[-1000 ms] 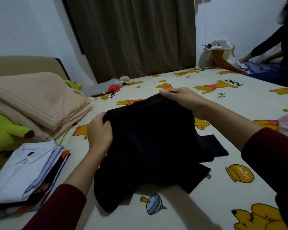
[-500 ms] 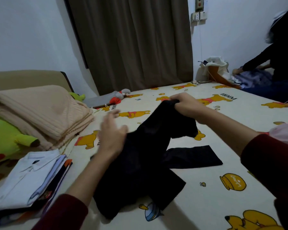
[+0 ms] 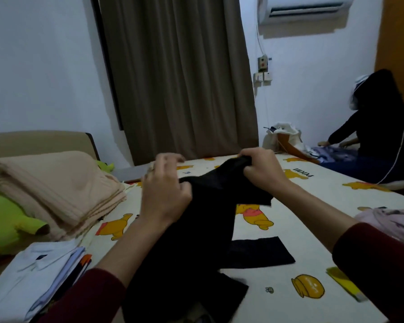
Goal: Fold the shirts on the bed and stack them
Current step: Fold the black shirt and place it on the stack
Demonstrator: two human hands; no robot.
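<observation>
A black shirt hangs lifted off the bed, its lower part and one sleeve still lying on the cartoon-print sheet. My right hand is closed on the shirt's upper edge and holds it up. My left hand rests against the shirt's left side with thumb and lower fingers pinching the cloth and the upper fingers spread. A stack of folded shirts, white on top, lies at the lower left of the bed.
A folded beige blanket and a yellow-green plush toy sit at the left. A pink garment lies at the right edge. Another person sits at the far right beside a bag. A brown curtain hangs behind.
Both hands have raised the black shirt higher off the bed. My left hand let go of the edge it held and has taken the cloth again further up.
</observation>
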